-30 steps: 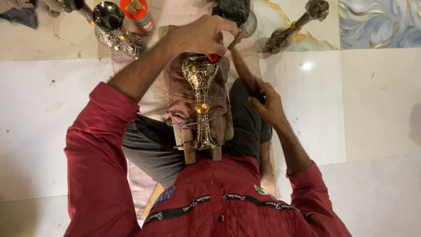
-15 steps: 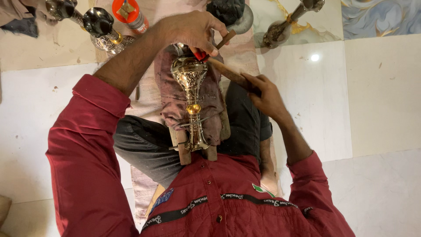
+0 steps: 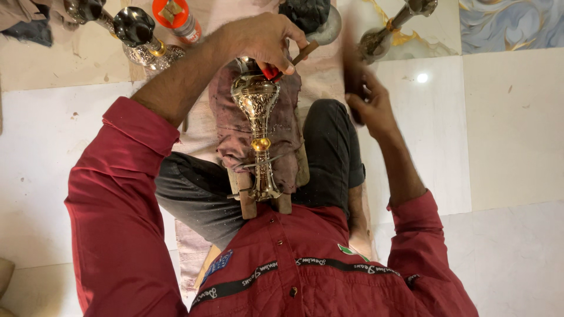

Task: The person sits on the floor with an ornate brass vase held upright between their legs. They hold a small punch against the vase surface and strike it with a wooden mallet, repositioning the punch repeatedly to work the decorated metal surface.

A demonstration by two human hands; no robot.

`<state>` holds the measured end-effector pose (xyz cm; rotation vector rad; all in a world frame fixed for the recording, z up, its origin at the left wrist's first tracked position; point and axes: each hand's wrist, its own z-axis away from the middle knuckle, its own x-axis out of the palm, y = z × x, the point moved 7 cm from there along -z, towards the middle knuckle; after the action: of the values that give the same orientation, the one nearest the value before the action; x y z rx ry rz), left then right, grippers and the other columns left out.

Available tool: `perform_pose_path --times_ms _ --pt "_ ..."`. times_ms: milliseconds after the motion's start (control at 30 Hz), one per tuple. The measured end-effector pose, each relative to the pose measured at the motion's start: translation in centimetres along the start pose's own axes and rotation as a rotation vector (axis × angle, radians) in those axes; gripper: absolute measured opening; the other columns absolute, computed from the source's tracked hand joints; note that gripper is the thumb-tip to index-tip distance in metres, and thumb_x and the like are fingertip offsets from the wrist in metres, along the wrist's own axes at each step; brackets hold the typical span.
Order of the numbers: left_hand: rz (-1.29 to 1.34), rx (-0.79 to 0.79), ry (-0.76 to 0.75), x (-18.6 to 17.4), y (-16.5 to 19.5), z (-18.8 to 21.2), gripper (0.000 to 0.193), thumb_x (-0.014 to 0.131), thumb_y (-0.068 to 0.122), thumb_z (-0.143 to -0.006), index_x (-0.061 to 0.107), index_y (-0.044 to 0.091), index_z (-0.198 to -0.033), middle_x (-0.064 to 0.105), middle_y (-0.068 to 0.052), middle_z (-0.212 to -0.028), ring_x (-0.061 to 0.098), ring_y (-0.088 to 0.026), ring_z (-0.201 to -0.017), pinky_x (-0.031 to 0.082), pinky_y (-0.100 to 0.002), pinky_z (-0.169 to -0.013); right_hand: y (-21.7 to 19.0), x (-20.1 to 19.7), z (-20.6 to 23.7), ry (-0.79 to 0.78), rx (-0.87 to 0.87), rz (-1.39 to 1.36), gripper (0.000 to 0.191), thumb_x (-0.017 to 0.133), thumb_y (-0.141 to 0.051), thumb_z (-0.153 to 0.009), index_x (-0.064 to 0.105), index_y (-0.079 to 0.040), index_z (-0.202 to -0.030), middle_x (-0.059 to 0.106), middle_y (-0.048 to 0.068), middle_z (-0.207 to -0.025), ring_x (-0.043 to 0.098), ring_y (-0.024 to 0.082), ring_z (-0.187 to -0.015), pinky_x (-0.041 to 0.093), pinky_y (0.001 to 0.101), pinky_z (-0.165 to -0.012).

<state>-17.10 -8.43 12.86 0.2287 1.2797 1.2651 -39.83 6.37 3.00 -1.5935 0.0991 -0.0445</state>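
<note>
The ornate metal stem (image 3: 258,126), silver with a gold ring at its middle, lies lengthwise on a stained reddish cloth (image 3: 232,117) over the person's lap, its near end resting on wooden blocks (image 3: 247,199). The left hand (image 3: 261,38) covers its far end, fingers clamped on a small red-tipped tool (image 3: 271,71) pressed against the metal. The right hand (image 3: 370,105) hovers to the right, fingers closed around a dark stick-like tool (image 3: 352,64); blur makes its exact shape hard to tell. Farther off on the tiled floor (image 3: 505,129) lie similar metal pieces (image 3: 138,35) and an orange-capped bottle (image 3: 176,17).
</note>
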Motion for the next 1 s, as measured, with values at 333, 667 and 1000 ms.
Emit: perform_pose_path --times_ms 333,667,1000 --pt "0.030 -0.007 0.066 -0.5 -0.1 0.4 0.051 0.084 0.011 -0.080 0.068 0.008 -0.129 0.077 -0.011 -0.089 0.077 -0.019 -0.078 0.067 -0.033 -0.067 -1.5 0.6 -0.7 -0.034 -0.064 0.092 0.070 0.071 0.004 -0.092 0.048 -0.013 -0.156 0.062 0.008 -0.126 0.062 0.018 -0.113 0.054 0.0319 -0.097" --pt "0.040 0.120 0.002 -0.9 0.2 1.1 0.045 0.082 0.013 -0.085 0.068 0.009 -0.128 0.073 -0.010 -0.088 0.074 -0.019 -0.077 0.066 -0.033 -0.068 -1.4 3.0 1.6 -0.195 -0.143 0.632 0.064 0.069 0.009 -0.086 0.059 -0.012 -0.146 0.062 0.013 -0.116 0.067 0.025 -0.107 0.055 0.0363 -0.094" --pt "0.080 0.135 -0.006 -1.1 0.9 1.9 0.048 0.081 0.012 -0.086 0.066 0.009 -0.132 0.074 -0.009 -0.082 0.075 -0.017 -0.074 0.063 -0.033 -0.067 -1.3 1.7 -0.7 -0.008 -0.034 -0.005 0.074 0.069 0.008 -0.094 0.040 -0.010 -0.160 0.063 0.012 -0.128 0.063 0.022 -0.117 0.056 0.0355 -0.102"
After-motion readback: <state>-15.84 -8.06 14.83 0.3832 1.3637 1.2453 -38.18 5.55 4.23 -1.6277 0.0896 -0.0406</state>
